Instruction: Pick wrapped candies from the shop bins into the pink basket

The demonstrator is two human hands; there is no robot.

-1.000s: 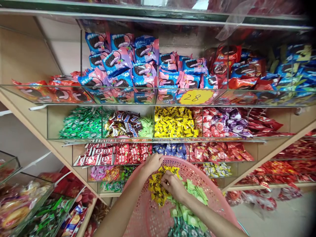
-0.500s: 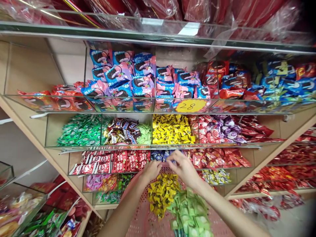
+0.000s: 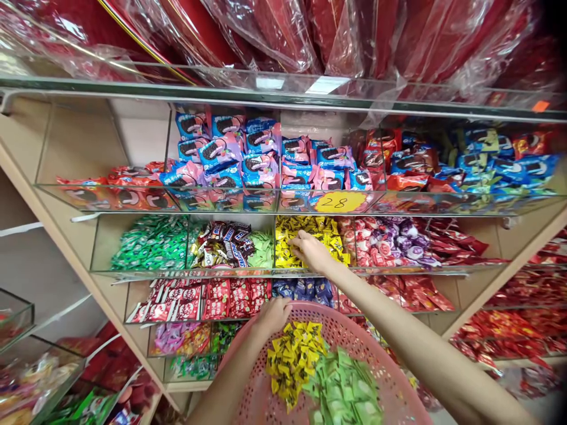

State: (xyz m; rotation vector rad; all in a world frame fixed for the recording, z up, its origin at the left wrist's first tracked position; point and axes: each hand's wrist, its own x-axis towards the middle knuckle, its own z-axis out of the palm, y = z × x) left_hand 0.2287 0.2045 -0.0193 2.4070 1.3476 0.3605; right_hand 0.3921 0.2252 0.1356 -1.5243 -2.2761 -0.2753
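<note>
My left hand is closed on the near-left part of the upper rim of a pink perforated plastic basket. Inside the basket lie a heap of yellow wrapped candies and a heap of light green packets, side by side. My right hand reaches past the basket into a shelf compartment of yellow wrapped candies. Its thumb and fingers are bent and slightly apart at the surface of these candies; nothing plainly shows between them.
Green candies and Snickers bars fill compartments to the left, red and purple wrapped sweets to the right. Cookie packs stand on the shelf above, behind a yellow "28" tag. A glass shelf edge runs below my right hand.
My right hand has left the basket rim and moved up to the yellow candies on the shelf. My left hand stays on the rim. The view has tilted slightly upward.
</note>
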